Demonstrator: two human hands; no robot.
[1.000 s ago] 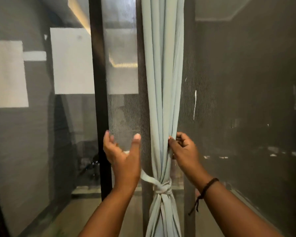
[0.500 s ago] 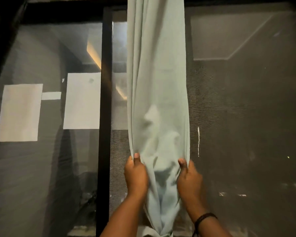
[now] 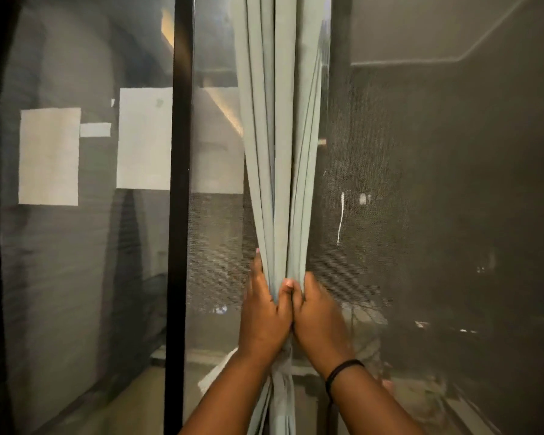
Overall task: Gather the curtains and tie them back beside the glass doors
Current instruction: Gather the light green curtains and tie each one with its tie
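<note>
From the head view, my left hand (image 3: pixel 262 321) and my right hand (image 3: pixel 318 318) meet side by side on the pale green curtain (image 3: pixel 277 146), and together they make my grip: the fingers of both are curled round the gathered cloth, the left thumb (image 3: pixel 285 293) pressed against the right hand, so the bundle is pinched narrow between them. One left fingertip reaches up along the cloth's left edge. Above my grip the curtain rises in long upright folds and widens toward the top of the frame. Directly below my grip, half hidden behind my wrists, the cloth is bound by a tie-back (image 3: pixel 281 372) of the same colour, and a loose end of it sticks out to the lower left; beneath that the curtain hangs on down out of view. A dark cord bracelet (image 3: pixel 343 368) circles my right wrist. Behind the curtain and on both sides of my grip stand the glass doors (image 3: pixel 437 215), covered with a fine mesh. Left of my grip a black door frame post (image 3: pixel 178 215) runs top to bottom, and farther left pale sheets of paper (image 3: pixel 49 157) show through the glass.
</note>
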